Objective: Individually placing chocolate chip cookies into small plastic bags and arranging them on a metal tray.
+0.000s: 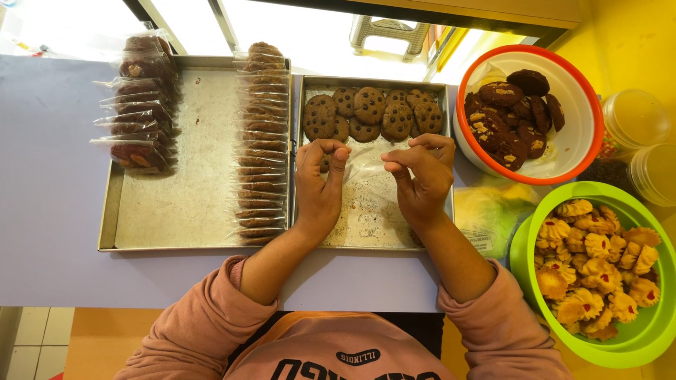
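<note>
My left hand [318, 184] and my right hand [421, 176] hover over the small metal tray [366, 225]. Between them they pinch a clear plastic bag [366, 165], each hand gripping one side of it. A brown cookie [324, 163] shows between the fingers of my left hand. Several chocolate chip cookies [370, 105] lie along the far end of this tray. Crumbs cover the tray's near part.
A larger metal tray [190, 190] on the left holds rows of bagged cookies [260, 141]; more bagged cookies [141, 105] sit at its left edge. A white bowl with orange rim [581, 112] holds dark cookies. A green bowl [648, 331] holds yellow flower cookies. Plastic jars [637, 119] stand far right.
</note>
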